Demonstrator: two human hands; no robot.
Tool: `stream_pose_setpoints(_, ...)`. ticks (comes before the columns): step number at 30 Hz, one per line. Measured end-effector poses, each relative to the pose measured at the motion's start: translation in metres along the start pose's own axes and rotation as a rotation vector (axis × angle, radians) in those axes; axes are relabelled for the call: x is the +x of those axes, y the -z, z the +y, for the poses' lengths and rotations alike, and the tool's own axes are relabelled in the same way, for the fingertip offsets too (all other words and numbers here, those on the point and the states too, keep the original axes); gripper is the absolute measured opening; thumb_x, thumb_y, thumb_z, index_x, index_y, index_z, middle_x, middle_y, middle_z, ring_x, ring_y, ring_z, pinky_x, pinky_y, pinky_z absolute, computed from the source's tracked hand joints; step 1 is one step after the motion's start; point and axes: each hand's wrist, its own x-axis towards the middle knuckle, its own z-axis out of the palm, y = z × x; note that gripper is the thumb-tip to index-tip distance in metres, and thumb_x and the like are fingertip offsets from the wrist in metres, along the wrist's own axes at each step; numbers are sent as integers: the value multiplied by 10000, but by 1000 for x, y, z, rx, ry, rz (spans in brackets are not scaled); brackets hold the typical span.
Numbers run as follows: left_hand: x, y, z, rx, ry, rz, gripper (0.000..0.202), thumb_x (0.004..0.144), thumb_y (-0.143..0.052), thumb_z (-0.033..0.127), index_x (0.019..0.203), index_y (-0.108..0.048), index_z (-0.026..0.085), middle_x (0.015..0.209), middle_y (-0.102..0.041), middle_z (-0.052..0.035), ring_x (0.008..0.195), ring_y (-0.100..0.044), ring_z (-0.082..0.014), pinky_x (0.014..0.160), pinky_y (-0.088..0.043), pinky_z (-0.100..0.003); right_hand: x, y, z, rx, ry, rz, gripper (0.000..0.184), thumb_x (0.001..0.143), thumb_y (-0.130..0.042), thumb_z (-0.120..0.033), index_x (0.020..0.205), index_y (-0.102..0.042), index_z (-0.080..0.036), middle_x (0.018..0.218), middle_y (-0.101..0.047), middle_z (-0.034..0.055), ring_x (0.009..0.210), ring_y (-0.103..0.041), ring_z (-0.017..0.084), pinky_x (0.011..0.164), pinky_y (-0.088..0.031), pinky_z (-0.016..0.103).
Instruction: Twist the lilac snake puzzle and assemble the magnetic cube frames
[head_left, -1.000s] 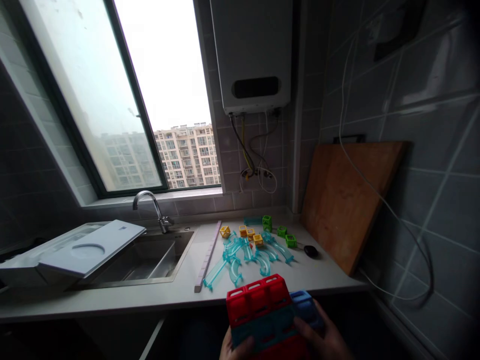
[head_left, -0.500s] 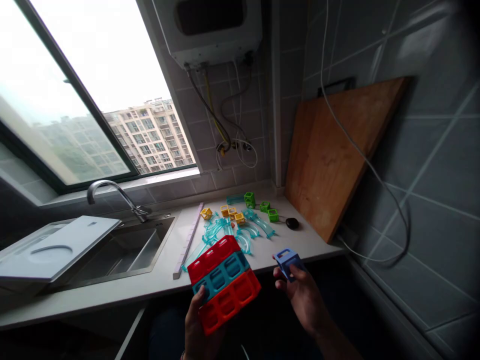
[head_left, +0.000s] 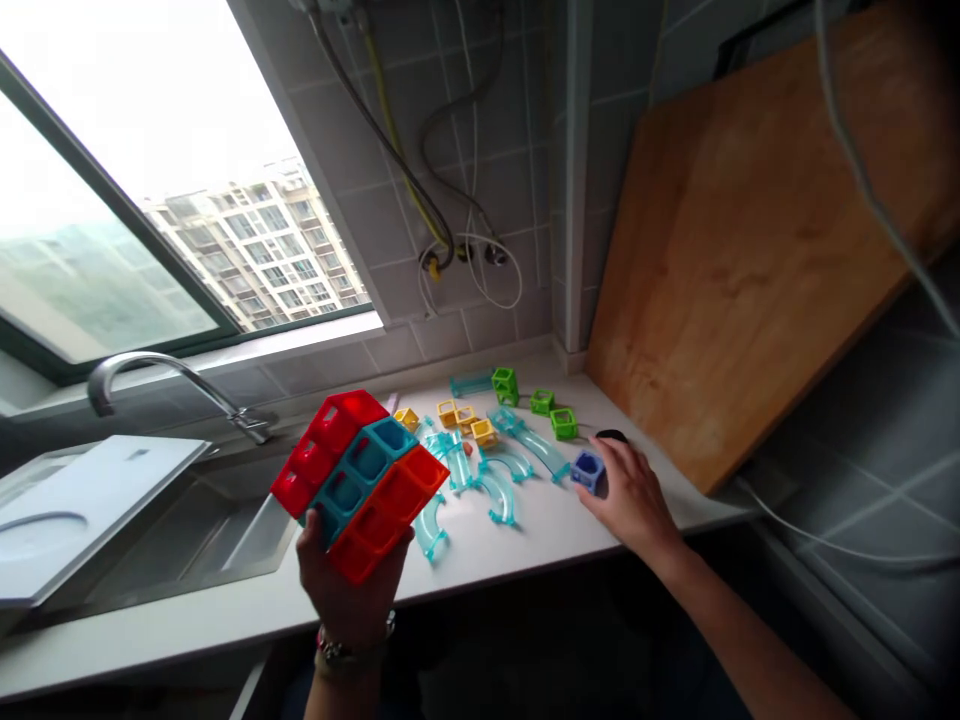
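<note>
My left hand (head_left: pixel 352 590) grips a block of joined hollow cubes (head_left: pixel 367 460), with red, teal and orange-red rows, tilted above the counter's front edge. The thumb presses on its lower left corner; most fingers are hidden behind it. At the counter's right part, my right hand (head_left: pixel 634 495) has its thumb and fingers around a small periwinkle-blue hollow cube (head_left: pixel 587 471). That cube is at the counter surface, close to a black oval object (head_left: pixel 612 436) partly covered by the hand. Green hollow cubes (head_left: pixel 564 423) stand just beyond.
Clear teal curved track pieces (head_left: pixel 497 497) and several yellow hollow cubes (head_left: pixel 484 432) lie mid-counter. A sink (head_left: pixel 247 540) with a faucet (head_left: pixel 187 370) and a white panel (head_left: pixel 97 510) are left. A wooden board (head_left: pixel 720 260) leans right.
The periwinkle cube has moved with my right hand from in front of the counter onto its right part. My left hand has raised and turned the coloured block leftward. The view has shifted down and closer.
</note>
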Motion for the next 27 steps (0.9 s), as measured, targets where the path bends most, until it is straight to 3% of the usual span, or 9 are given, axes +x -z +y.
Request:
stream_pose_setpoints(4, 46, -15, -4, 36, -14, -30, 452, 1015, -535, 364, 1461, -571, 297, 1251, -776, -84, 1036, -776, -305, 842, -667, -444, 39, 14, -55, 198, 143, 68, 410, 941, -647, -324, 1341, -615, -241, 1398, -586, 131, 1319, -545, 322, 1156, -422, 508)
stream_pose_setpoints(6, 67, -21, -11, 36, 77, -25, 449, 1025, -521, 322, 1471, -561, 295, 1246, -780, -74, 1084, -765, -294, 959, -627, -474, 59, 13, -79, 411, 138, -42, 322, 978, -627, -380, 1280, -648, -271, 1356, -622, 96, 1269, -589, 286, 1060, -507, 452)
stream_pose_setpoints(8, 83, -19, -22, 44, 213, -31, 452, 1014, -540, 303, 1465, -573, 280, 1217, -792, -71, 1137, -747, -304, 1049, -572, -514, 71, 4, -92, 611, 69, -182, 374, 990, -623, -453, 1324, -622, -283, 1367, -626, 92, 1195, -633, 265, 942, -565, 401)
stream_pose_setpoints(12, 94, 4, -50, 78, 493, -38, 449, 992, -583, 343, 1424, -628, 229, 1219, -789, -92, 1247, -684, -352, 1115, -509, -563, 69, -23, -85, 838, -106, -346, 668, 952, -679, -530, 1536, -418, -334, 1506, -541, 111, 1173, -655, 256, 912, -590, 378)
stream_pose_setpoints(14, 93, 14, -65, 144, 577, -11, 454, 984, -611, 341, 1417, -640, 209, 1228, -784, -107, 1240, -684, -370, 1097, -528, -563, 64, -34, -80, 917, -189, -434, 711, 960, -672, -528, 1572, -353, -353, 1517, -543, 108, 1179, -666, 259, 930, -596, 381)
stream_pose_setpoints(16, 92, 16, -77, 219, 579, 28, 508, 958, -669, 314, 1452, -613, 210, 1241, -777, -115, 1207, -701, -382, 1065, -560, -541, 63, -44, -79, 972, -262, -478, 631, 983, -650, -507, 1540, -401, -347, 1474, -595, 90, 1200, -673, 260, 993, -581, 392)
stream_pose_setpoints(20, 94, 6, -91, 320, 478, 119, 712, 908, -761, 273, 1562, -479, 264, 1329, -736, -109, 1192, -709, -385, 1002, -609, -478, 68, -59, -80, 1004, -375, -430, 459, 1003, -626, -484, 1424, -535, -328, 1394, -671, 51, 1252, -664, 269, 1080, -548, 406)
stream_pose_setpoints(24, 94, 2, -94, 422, 420, 209, 831, 901, -783, 307, 1613, -356, 316, 1410, -689, -91, 1201, -711, -357, 976, -622, -443, 68, -66, -76, 1080, -455, -458, 504, 1009, -598, -507, 1477, -489, -356, 1388, -684, 50, 1285, -655, 297, 1025, -593, 431)
stream_pose_setpoints(27, 92, 3, -92, 403, 457, 217, 770, 936, -737, 389, 1607, -366, 308, 1394, -699, -95, 1198, -715, -337, 977, -620, -434, 63, -63, -76, 1101, -477, -460, 540, 1001, -603, -520, 1496, -475, -345, 1374, -698, 61, 1282, -662, 307, 1037, -585, 445)
